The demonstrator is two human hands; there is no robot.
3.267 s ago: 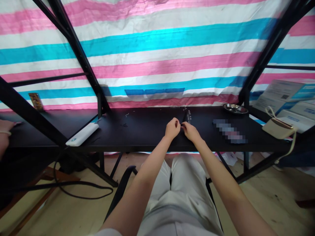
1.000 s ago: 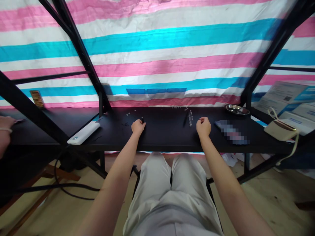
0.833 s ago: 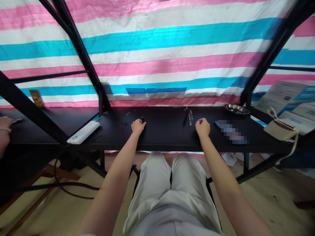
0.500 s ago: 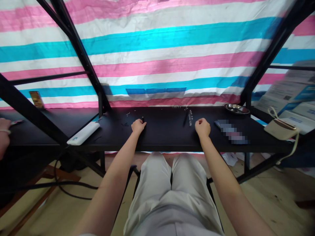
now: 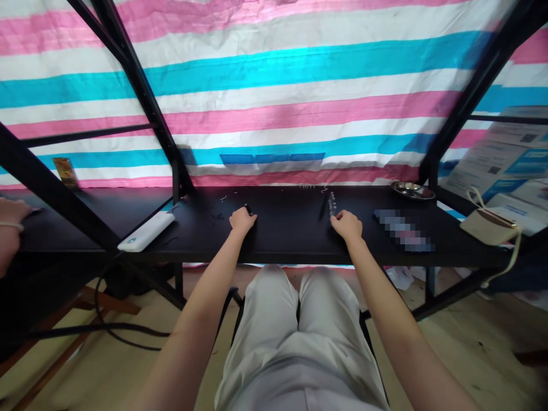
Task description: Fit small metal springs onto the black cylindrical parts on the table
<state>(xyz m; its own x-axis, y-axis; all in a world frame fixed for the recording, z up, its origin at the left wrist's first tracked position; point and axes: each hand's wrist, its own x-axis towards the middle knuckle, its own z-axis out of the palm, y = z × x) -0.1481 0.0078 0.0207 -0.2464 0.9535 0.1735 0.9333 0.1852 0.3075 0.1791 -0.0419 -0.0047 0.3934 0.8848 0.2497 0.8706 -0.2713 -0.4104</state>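
My left hand (image 5: 242, 220) rests on the black table (image 5: 282, 231), its fingers closed around a small black object (image 5: 248, 209) that sticks out at the top. My right hand (image 5: 347, 224) lies to the right with curled fingers reaching toward a short string of pale beads (image 5: 331, 202) and a thin black stick (image 5: 322, 209) beside it. What, if anything, sits in the right hand is hidden.
A white power bank (image 5: 145, 231) lies at the table's left, a metal dish (image 5: 411, 190) at the back right, a beige pouch (image 5: 488, 223) further right. Black frame struts cross on both sides. Another person's hand (image 5: 9, 228) shows at the left edge.
Both hands, joined near the beads 3.3 s ago, moved apart. In the last half second my right hand slid left toward the beads; the left hand stayed put.
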